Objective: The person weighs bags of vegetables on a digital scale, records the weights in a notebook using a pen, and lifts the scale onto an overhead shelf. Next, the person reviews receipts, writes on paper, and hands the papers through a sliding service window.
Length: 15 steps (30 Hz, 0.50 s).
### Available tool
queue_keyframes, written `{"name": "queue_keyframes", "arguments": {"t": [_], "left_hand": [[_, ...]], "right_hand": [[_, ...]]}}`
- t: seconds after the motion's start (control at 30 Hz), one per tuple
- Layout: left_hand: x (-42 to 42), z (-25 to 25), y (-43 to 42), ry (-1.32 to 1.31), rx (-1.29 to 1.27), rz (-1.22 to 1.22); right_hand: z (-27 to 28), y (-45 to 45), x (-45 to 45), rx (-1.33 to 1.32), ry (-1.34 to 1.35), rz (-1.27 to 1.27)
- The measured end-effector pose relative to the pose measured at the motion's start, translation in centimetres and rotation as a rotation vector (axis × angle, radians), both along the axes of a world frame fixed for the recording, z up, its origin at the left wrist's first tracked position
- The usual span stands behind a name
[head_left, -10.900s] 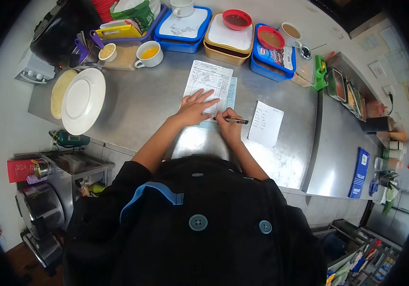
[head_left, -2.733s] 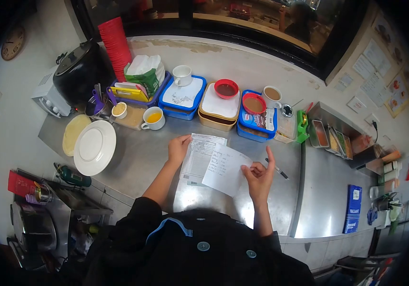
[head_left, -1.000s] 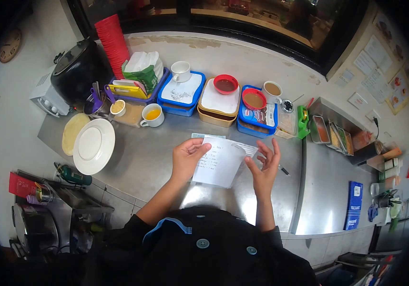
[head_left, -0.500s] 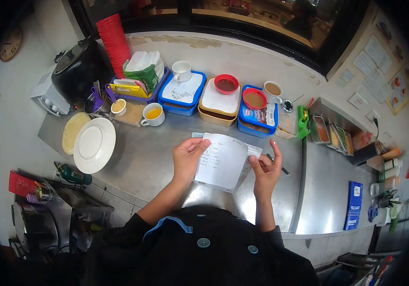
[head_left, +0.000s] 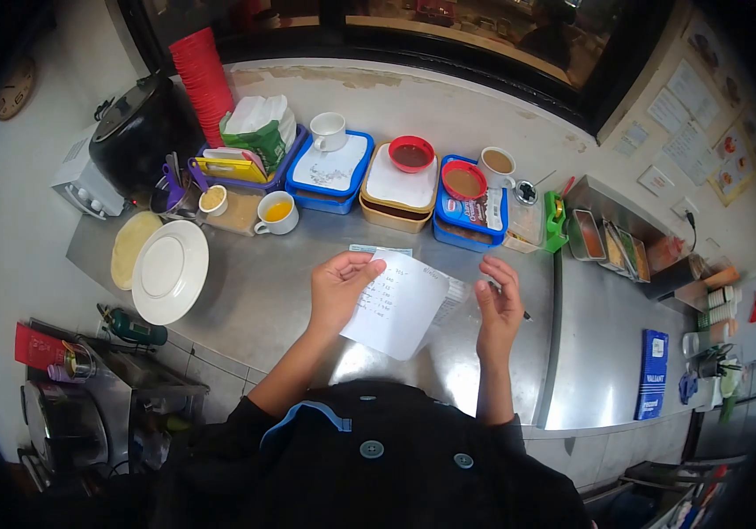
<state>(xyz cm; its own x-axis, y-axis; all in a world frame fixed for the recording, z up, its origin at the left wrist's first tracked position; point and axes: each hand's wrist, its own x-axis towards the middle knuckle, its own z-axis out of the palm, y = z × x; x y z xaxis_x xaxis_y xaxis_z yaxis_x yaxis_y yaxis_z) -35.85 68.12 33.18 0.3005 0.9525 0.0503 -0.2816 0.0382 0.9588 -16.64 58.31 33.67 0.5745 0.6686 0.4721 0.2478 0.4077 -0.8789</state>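
My left hand [head_left: 340, 286] pinches a white sheet of paper [head_left: 400, 309] by its upper left edge, thumb in front. Handwritten lines with numbers run down the sheet. Just right of it, my right hand [head_left: 499, 313] is raised with its fingers apart and nothing in it. Behind the sheet, a printed paper slip [head_left: 454, 295] shows in part, and a bluish slip [head_left: 381, 250] peeks out above; whether my left hand also holds these is unclear. A dark pen [head_left: 527, 315] lies on the steel counter [head_left: 307, 256], partly hidden by my right hand.
Along the wall stand lidded tubs [head_left: 334, 163], red bowls [head_left: 411, 153], white cups [head_left: 277, 212] and a stack of red containers [head_left: 202, 88]. A white plate [head_left: 170, 271] is at the left. To the right are metal trays [head_left: 588, 234] and a blue record book [head_left: 652, 375].
My right hand has come off the papers and its fingers have opened. My left hand has moved slightly left with the sheet, which now tilts more.
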Motion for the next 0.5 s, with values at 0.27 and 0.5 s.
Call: {"name": "queue_keyframes", "arguments": {"t": [0.27,0.5], "left_hand": [[-0.2,1.9,1.6,0.27,0.129,-0.241],[0.2,4.3,1.5,0.433,0.183,-0.366]], "right_hand": [[4.9,0.3,1.3,-0.229,-0.367,0.208],[9.5,0.7,0.4,-0.4,-0.552,0.543]]}}
